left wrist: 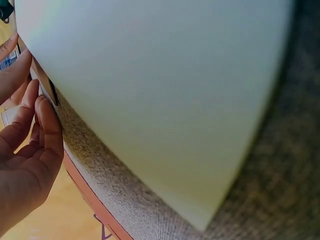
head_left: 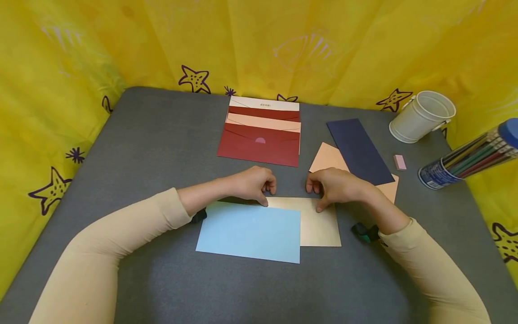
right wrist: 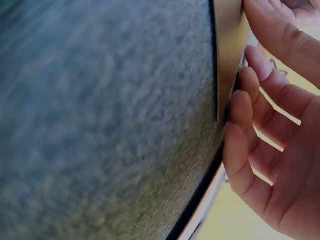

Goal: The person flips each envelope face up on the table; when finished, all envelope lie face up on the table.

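A light-blue sheet [head_left: 248, 231] lay nearest on the grey surface [head_left: 170, 288], overlapping the left part of a cream sheet [head_left: 319, 229], whose right end stuck out uncovered; the stagger probably left each easy to reach separately. At the far edges, the left hand [head_left: 251, 182] had its thumb tip by the blue border, over the cream one, while the right hand [head_left: 337, 184] rested its thumb on the cream sheet. On both, the fingers were loosely bent and part-open beyond the edge, apart from the thumb, with no pinch visible; such light contact seemed meant to steady the papers rather than lift them. Past the right hand, a navy sheet [head_left: 360, 150] lay slantwise across peach paper [head_left: 328, 157], apparently set aside. A pencil cup [head_left: 439, 173] and a pink eraser [head_left: 399, 162] stood off to the right, likely to keep the middle free. Farther back, red envelopes [head_left: 259, 141] were fanned with white and peach bands showing, perhaps for telling them apart, and a white pail [head_left: 417, 123] stood near the yellow curtain [head_left: 243, 40].
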Demonstrator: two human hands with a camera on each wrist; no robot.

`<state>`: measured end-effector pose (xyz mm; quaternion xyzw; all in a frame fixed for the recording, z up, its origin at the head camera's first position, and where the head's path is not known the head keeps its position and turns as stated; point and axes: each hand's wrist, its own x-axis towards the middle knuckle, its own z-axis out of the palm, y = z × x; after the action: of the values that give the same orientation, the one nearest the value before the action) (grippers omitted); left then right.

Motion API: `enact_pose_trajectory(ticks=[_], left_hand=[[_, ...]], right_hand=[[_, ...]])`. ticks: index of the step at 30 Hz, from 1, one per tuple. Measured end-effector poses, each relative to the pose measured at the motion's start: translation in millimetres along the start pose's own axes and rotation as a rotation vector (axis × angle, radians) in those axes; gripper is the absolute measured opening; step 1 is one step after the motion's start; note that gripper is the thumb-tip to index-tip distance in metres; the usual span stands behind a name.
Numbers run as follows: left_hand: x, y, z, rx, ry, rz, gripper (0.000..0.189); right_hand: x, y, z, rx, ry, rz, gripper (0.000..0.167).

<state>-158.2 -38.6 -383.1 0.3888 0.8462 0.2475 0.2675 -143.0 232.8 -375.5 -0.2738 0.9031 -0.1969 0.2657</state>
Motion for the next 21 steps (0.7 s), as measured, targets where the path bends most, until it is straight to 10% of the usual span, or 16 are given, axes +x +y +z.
enact_pose_trajectory(ticks=[21], left_hand=[[0.1, -5.6, -4.1, 0.028, -0.022, -0.021, 0.017]], right_hand=[[4.0, 0.4, -0.9, 0.06, -0.028, -0.029, 0.028]])
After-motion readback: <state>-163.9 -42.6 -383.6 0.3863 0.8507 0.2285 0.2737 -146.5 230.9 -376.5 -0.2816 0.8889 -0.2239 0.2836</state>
